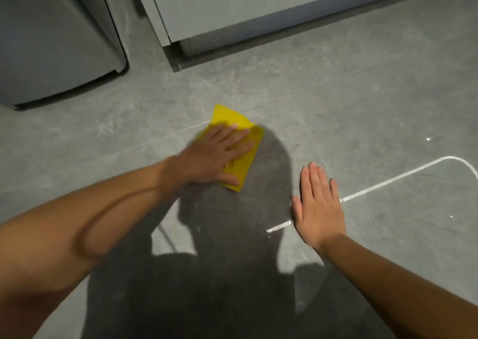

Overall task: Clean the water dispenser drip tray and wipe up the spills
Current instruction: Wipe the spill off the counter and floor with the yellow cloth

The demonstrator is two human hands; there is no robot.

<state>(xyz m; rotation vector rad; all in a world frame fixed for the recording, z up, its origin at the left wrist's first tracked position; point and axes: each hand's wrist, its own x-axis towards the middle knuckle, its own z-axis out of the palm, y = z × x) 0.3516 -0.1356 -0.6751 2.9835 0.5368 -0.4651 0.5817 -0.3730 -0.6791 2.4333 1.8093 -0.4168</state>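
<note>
A folded yellow cloth (230,117) lies flat on the grey tiled floor (362,106) near the middle of the view. My left hand (214,155) presses down on it with the palm flat and fingers spread, covering most of the cloth. My right hand (319,204) rests flat on the floor to the right, fingers together, holding nothing. No spill or drip tray can be made out; my shadow darkens the floor under both arms.
The base of a grey appliance (59,49) stands at the upper left. A pale cabinet (232,5) with a dark ribbed kickboard (297,23) runs along the top. A bright curved light reflection (403,175) crosses the tiles at right.
</note>
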